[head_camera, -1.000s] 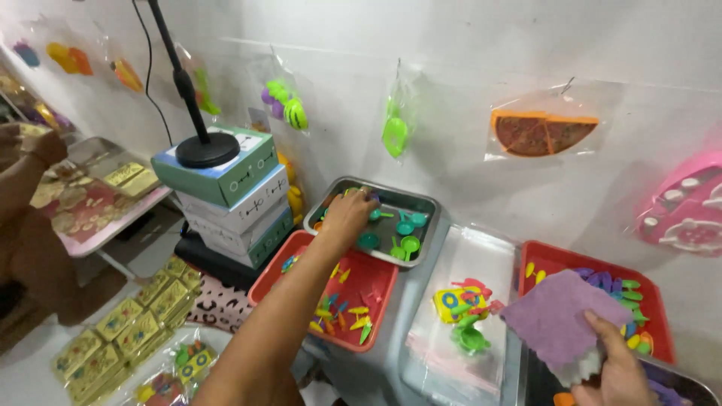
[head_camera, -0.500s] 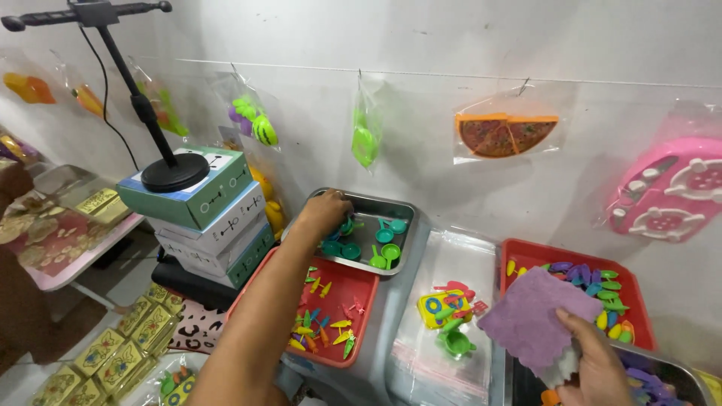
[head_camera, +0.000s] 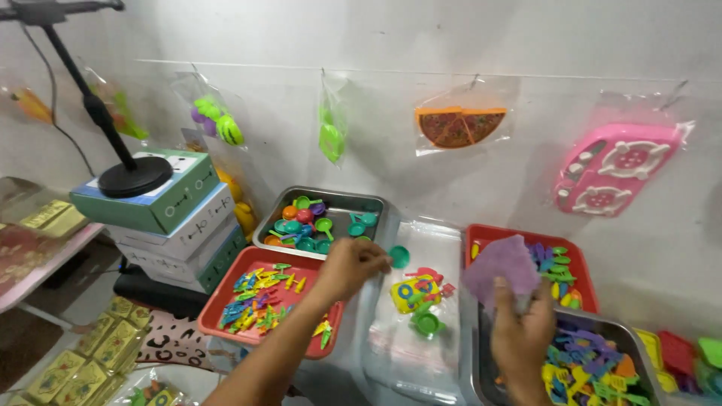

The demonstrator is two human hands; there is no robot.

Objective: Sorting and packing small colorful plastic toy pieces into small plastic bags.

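while the left hand (head_camera: 347, 268) reaches forward over the tabletop, its grip is pinched on a small teal toy piece (head_camera: 398, 256) that sticks out past the fingertips, just above a clear plastic bag (head_camera: 421, 301) lying flat. on that bag rest a yellow toy piece (head_camera: 410, 292) with blue rings and a small green cup (head_camera: 427, 323), near the held piece but not touching it. behind the left hand sits a metal tray (head_camera: 361, 204) holding a heap of teal, green and orange toy spoons and cups. below the left forearm lies a red tray (head_camera: 226, 301) scattered with tiny coloured toy utensils.

the right hand (head_camera: 523, 342) is lower right, its grip clenched on a lilac foam sheet (head_camera: 502, 269) that stands up above the fingers. this hand hovers over a second metal tray (head_camera: 489, 361) full of blue, yellow and orange toy pieces. behind the sheet a second red tray (head_camera: 579, 259) holds purple, green and yellow pieces.

at the left, stacked boxes (head_camera: 177, 225) carry a black stand base (head_camera: 135, 177). bagged toys hang on the wall, among them a pink toy stove (head_camera: 613, 169) and a toy pizza (head_camera: 460, 126).
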